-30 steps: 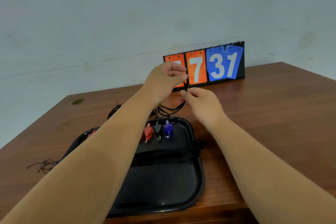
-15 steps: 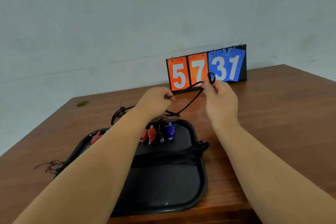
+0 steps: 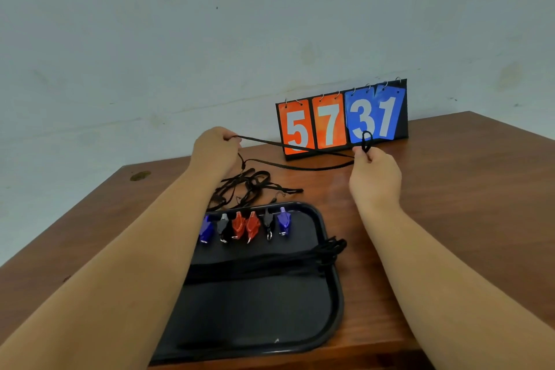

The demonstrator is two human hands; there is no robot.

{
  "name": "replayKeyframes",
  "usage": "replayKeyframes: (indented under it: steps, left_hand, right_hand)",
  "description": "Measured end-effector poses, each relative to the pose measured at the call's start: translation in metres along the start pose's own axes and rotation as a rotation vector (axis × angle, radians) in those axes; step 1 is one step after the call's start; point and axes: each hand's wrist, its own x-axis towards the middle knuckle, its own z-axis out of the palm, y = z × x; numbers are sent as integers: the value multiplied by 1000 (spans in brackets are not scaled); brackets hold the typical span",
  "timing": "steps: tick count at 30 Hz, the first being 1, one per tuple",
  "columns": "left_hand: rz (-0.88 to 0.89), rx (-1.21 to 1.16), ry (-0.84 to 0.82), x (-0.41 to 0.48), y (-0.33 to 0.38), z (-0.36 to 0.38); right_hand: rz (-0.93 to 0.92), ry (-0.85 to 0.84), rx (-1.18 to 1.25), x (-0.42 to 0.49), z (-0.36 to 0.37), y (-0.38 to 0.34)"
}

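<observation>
A thin black cord (image 3: 288,146) stretches above the wooden table (image 3: 450,204) between my two hands. My left hand (image 3: 214,150) pinches one end of it at the left. My right hand (image 3: 375,174) pinches the other end, where a small loop of cord sticks up above the fingers. A slack strand of the same cord sags below the taut one. More black cords (image 3: 249,186) lie tangled on the table behind a black tray (image 3: 333,309). Several whistles (image 3: 246,225), blue, black and red, lie in a row at the tray's far end.
A flip scoreboard (image 3: 342,120) reading 5 7 3 1 stands at the back of the table against a pale wall. A bundle of straight black cords (image 3: 270,264) lies across the tray's middle. The table's edges run close at left and front.
My hands have moved apart, the left one going left and the right one right, drawing the cord out long and nearly taut between them. The view has shifted slightly.
</observation>
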Motion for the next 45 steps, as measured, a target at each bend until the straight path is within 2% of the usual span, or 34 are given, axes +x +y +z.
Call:
replayKeyframes:
  steps: [8, 14, 20, 25, 30, 37, 42, 45]
  left_hand:
    - [-178, -384, -110, -13, 0, -21]
    - [-83, -249, -78, -23, 3, -47]
    - [-59, -197, -185, -30, -2, -92]
    - [-97, -399, -196, -45, -12, -124]
    - [-64, -307, -147, -61, -28, -155]
    - [42, -229, -47, -91, -41, -189]
    - [48, -239, 35, -115, -49, -203]
    - [46, -248, 30, -129, -59, -209]
  right_hand:
    - [116, -50, 154, -6, -3, -2]
    - [151, -65, 195, -15, -5, -10]
    - [150, -98, 281, -21, -12, -31]
    - [196, -106, 470, -26, -24, -51]
    - [161, -137, 543, -38, -43, -71]
    - [60, -160, 470, -57, -65, -94]
    - [-21, -147, 275, -77, -78, -101]
    - [-69, -159, 182, -90, -85, -100]
